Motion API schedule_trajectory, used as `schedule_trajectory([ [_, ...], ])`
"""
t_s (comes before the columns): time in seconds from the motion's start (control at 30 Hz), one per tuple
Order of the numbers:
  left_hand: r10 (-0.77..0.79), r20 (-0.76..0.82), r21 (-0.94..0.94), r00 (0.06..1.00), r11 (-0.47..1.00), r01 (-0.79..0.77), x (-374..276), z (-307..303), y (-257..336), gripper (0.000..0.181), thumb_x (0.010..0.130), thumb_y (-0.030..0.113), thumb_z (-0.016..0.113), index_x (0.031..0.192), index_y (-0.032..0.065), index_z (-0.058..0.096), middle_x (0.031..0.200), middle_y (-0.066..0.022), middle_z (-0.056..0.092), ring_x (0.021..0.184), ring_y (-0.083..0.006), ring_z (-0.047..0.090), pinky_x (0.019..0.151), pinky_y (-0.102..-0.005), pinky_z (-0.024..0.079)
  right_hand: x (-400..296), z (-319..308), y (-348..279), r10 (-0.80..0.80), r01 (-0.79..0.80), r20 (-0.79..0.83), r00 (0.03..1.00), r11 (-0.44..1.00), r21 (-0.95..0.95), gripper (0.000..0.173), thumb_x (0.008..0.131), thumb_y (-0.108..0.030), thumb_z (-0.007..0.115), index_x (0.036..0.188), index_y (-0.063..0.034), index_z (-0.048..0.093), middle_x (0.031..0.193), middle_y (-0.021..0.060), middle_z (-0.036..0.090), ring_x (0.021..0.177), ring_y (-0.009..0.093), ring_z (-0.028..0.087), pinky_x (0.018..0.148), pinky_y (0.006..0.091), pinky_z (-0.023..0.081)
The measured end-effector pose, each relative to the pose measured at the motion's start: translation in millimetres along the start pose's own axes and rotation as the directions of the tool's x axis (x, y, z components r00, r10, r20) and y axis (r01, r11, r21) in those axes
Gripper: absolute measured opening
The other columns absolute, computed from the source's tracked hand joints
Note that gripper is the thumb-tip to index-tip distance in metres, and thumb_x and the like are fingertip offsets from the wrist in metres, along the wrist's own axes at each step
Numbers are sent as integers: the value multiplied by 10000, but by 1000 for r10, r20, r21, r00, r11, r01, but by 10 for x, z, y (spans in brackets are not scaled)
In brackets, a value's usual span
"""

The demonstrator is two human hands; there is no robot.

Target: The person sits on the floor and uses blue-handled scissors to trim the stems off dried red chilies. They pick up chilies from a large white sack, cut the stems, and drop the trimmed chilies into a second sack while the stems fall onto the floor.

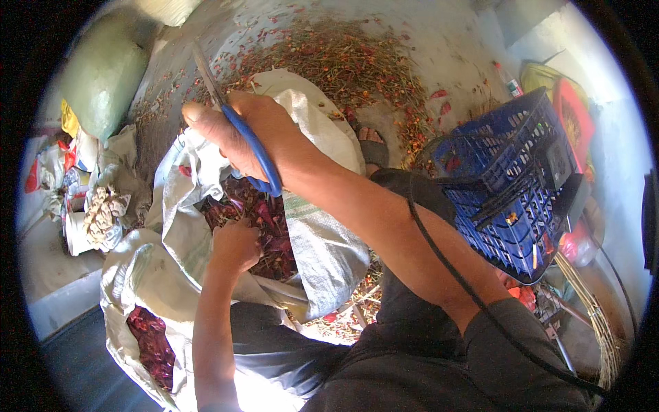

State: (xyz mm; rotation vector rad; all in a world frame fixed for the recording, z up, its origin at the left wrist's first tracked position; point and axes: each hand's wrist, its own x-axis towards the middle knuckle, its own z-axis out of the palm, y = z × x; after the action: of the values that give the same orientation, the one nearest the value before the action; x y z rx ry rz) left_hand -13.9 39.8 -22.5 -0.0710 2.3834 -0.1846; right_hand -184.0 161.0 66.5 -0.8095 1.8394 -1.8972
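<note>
In my right hand (pixel 252 136) is a pair of scissors with blue handles (pixel 252 139), its metal blades (pixel 207 74) pointing away from me, up and to the left. This hand is above a white woven sack (pixel 329 252), whose mouth is rolled open. Dried red chillies (pixel 270 226) with stems lie inside the sack. My left hand (pixel 237 247) reaches into the sack mouth, fingers curled down against the chillies. Its fingertips are hidden, so whether it grips any chillies is unclear.
A second white sack (pixel 154 278) with dark red contents stands at lower left. Stems and chilli scraps (pixel 345 62) cover the floor ahead. Blue plastic baskets (pixel 515 206) stand to the right, near a straw broom (pixel 592 309). A full pale green sack (pixel 105 72) is at upper left.
</note>
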Motion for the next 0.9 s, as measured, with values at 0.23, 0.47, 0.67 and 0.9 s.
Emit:
schedule_trajectory([
  [0.23,-77,-689,-235,720,964,-122,1087,684,-134,308,758,79,646,1065,95,643,1036,-128,660,1002,-368,619,819,-450,517,2,0,-81,-11,11,-3,1000,1000,14,721,857,-706,471,640,-26,569,478,91,482,501,221,524,515,408,406],
  [0.47,-42,-536,-280,843,951,-131,996,651,-250,251,735,11,649,984,31,625,879,-194,666,859,-372,652,744,-444,520,70,63,9,110,-109,24,994,994,-20,717,860,-690,481,649,-11,575,537,98,541,505,209,565,521,380,445],
  [0.67,-323,-393,-681,861,732,-36,-54,-31,-201,254,699,100,765,887,3,626,759,-197,646,706,-368,630,641,-416,481,53,10,60,70,-70,61,996,998,0,708,868,-671,518,699,9,618,563,102,578,554,187,627,528,344,482],
  [0.9,-606,-416,-875,678,470,-117,-386,23,-444,141,801,79,713,857,4,608,675,-76,644,572,-148,590,548,-303,465,-31,146,-67,96,-32,184,978,946,-323,645,824,-640,589,791,1,653,724,205,651,744,363,660,694,415,507],
])
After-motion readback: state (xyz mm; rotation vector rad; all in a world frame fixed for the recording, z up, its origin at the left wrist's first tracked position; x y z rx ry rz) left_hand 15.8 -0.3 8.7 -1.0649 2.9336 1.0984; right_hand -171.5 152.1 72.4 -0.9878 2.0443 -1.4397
